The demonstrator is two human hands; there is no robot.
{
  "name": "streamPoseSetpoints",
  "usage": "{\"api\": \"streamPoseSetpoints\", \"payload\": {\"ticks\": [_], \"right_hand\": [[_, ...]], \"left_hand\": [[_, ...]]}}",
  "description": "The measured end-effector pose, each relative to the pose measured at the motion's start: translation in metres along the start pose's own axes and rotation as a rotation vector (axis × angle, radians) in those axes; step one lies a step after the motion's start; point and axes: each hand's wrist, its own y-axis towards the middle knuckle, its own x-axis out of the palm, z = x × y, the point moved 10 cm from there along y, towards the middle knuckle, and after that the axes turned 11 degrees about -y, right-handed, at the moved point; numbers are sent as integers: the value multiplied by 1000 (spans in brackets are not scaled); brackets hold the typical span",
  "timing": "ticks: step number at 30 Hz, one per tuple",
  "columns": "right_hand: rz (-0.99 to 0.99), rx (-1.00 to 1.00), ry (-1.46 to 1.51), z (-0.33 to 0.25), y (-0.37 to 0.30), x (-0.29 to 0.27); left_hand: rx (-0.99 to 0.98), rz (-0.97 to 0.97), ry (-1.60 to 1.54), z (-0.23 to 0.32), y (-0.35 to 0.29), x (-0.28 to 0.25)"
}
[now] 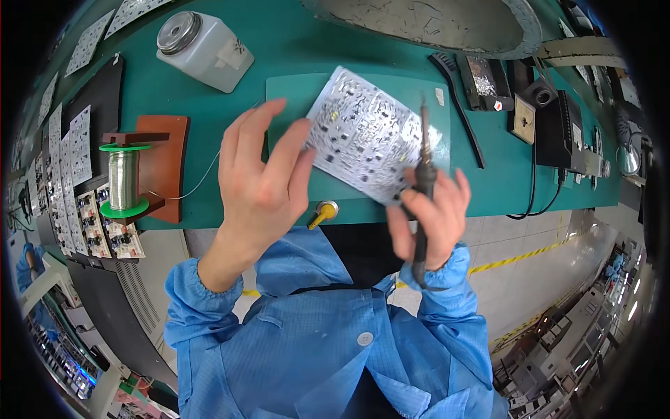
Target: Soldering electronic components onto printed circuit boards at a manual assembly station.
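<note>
A white circuit board panel [366, 133], dense with small parts, lies at a slant on a pale green mat [289, 85]. My left hand [262, 171] is at its left edge, fingers spread, two fingertips at or just against the edge; I cannot tell whether they touch it. Thin solder wire [209, 171] runs from a spool [124, 178] and passes behind this hand. My right hand [436, 216] is closed round a soldering iron [424, 178], its tip pointing up and away over the board's right side. The thumb and fingers are close to the board's lower right corner.
A white square bottle [209, 52] with a metal lid stands back left. Further right are a black brush [460, 108], a soldering station [562, 133] and a sponge tray [523, 120]. A large round lamp or magnifier rim [433, 28] overhangs the far side. More boards [80, 150] are at left.
</note>
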Motion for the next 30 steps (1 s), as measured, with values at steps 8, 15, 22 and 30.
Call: {"api": "streamPoseSetpoints", "payload": {"ticks": [8,15,22,30], "right_hand": [[-4,48,277,0,-13,1],[27,95,260,22,-9,12],[74,80,318,21,-12,9],[39,63,295,18,-7,8]], "left_hand": [[-20,-73,-168,-7,8,17],[27,-145,-205,-3,20,22],[-26,171,79,-31,6,-30],[-274,224,-196,-59,-10,-29]]}}
